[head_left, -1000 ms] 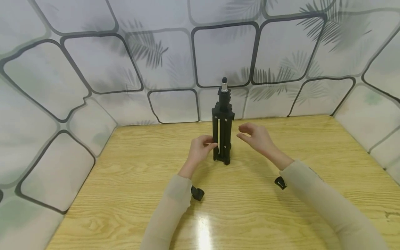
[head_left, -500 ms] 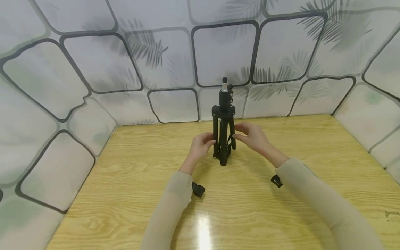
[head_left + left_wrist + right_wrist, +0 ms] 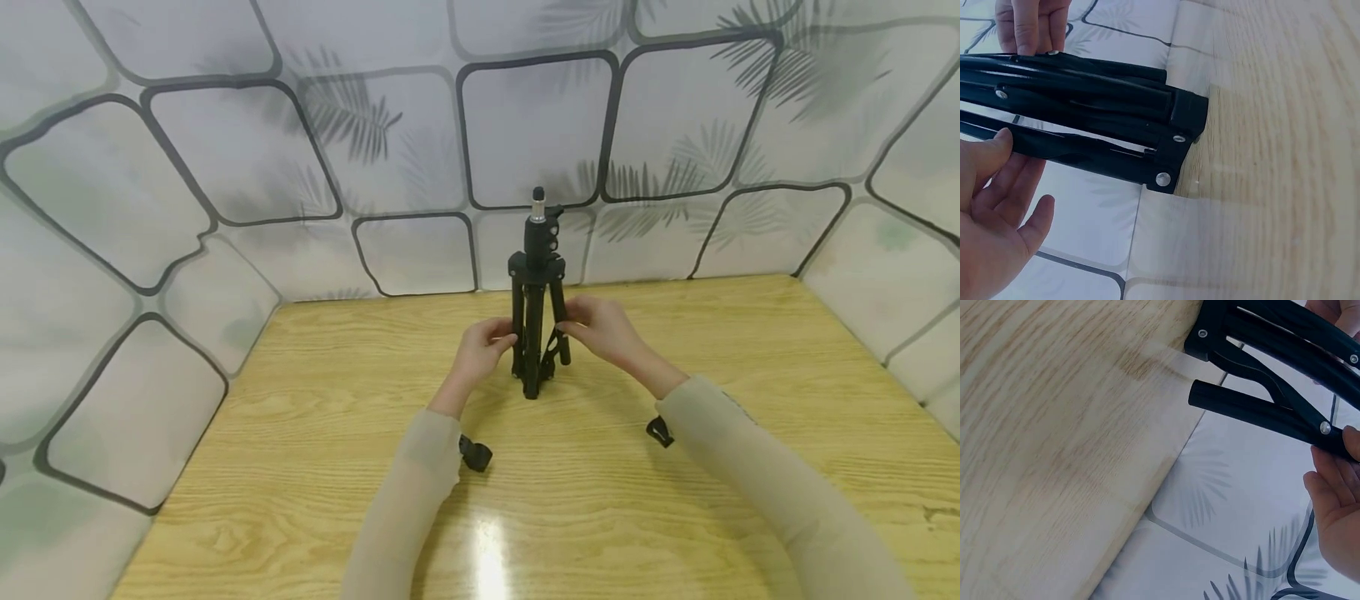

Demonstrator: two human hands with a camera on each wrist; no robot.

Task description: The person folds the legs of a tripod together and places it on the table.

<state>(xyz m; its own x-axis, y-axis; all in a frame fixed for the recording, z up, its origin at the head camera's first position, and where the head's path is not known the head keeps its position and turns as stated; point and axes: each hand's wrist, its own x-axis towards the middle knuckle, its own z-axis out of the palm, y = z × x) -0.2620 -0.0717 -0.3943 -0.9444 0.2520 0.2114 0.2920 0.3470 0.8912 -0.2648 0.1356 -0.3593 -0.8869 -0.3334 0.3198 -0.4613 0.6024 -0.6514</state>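
Note:
A black tripod stand (image 3: 534, 325) with a silver-collared tip stands upright at the middle of the table. My left hand (image 3: 476, 354) pinches its left leg between thumb and fingers. On the other side my right hand (image 3: 606, 333) holds the right leg (image 3: 561, 312), which angles slightly outward from the others. In the left wrist view, the riveted foot bracket (image 3: 1179, 139) joins the braces at the bottom. The right wrist view shows the splayed leg (image 3: 1254, 417) with its end apart from the bracket, linked by a curved brace (image 3: 1266, 378).
The wood-grain table (image 3: 315, 467) spreads around the stand. A pale patterned backdrop (image 3: 420, 250) rises close behind it and along both sides. Small black devices (image 3: 476, 455) show under both sleeves.
My right hand has come in from the right and taken hold of the right leg. The stand has turned somewhat, and that leg has swung outward. The left hand stays at its leg.

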